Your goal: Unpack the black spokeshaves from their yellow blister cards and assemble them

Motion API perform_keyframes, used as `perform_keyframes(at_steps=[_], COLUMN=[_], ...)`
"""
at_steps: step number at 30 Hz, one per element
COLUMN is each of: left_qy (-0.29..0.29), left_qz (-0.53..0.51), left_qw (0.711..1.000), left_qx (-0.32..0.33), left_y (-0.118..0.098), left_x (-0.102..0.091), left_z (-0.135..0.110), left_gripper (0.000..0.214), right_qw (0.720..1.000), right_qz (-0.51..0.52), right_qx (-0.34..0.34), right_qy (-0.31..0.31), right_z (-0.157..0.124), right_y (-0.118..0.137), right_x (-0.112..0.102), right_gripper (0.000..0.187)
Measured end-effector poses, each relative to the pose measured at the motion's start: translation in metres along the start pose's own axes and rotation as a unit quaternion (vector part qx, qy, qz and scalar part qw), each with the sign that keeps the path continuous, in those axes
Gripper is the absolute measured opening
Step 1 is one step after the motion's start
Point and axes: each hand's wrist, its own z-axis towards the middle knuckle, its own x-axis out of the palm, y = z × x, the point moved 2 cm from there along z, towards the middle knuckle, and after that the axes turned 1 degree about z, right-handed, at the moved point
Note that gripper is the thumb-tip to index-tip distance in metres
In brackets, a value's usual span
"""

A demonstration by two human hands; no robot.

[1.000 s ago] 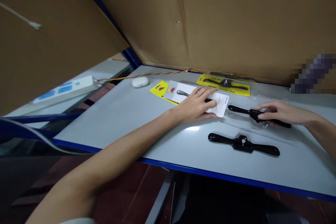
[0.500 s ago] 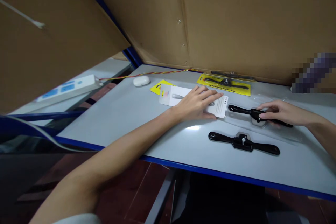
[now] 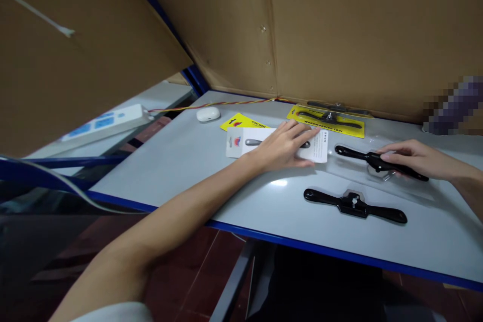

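Observation:
Between the fingers and thumb of my right hand [image 3: 413, 158] is a black spokeshave [image 3: 350, 152], gripped near its middle and right handle. Under it lies a clear plastic blister shell [image 3: 347, 168]. My left hand [image 3: 285, 146] rests with its fingers spread on a white printed card [image 3: 319, 147] that carries a picture of a spokeshave. Nearer the table's front edge, a second black spokeshave [image 3: 354, 205] lies untouched. A yellow card [image 3: 239, 122] sticks out from behind the white one.
Farther back, a yellow card with a packaged spokeshave [image 3: 330, 116] lies before another dark spokeshave [image 3: 337, 107]. A white rounded case [image 3: 208, 114] and a red-yellow wire [image 3: 226, 104] are at the back left. A power strip [image 3: 105, 123] sits on the neighbouring surface. Cardboard walls [image 3: 358, 25] enclose the table.
My right hand has lifted the spokeshave slightly off the plastic shell. The white card under my left hand has turned a little and now lies straighter.

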Motion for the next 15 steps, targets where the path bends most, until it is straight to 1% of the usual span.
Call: perform_keyframes(at_steps=[9, 12, 15], left_qy=[0.03, 0.033, 0.033], left_qz=[-0.03, -0.035, -0.042], left_qw=[0.999, 0.999, 0.998], left_qx=[0.016, 0.019, 0.033], left_y=[-0.005, -0.006, -0.01], left_x=[0.001, 0.0, 0.001], left_z=[0.001, 0.001, 0.002], left_gripper=[0.086, 0.084, 0.08], right_qw=[1.0, 0.999, 0.998], right_qz=[-0.018, -0.027, -0.046], right_qx=[-0.017, -0.02, -0.028], right_qy=[0.016, 0.02, 0.02], right_z=[-0.006, -0.007, -0.007], right_y=[-0.003, -0.003, 0.003], right_x=[0.0, 0.0, 0.002], right_gripper=[0.052, 0.053, 0.053])
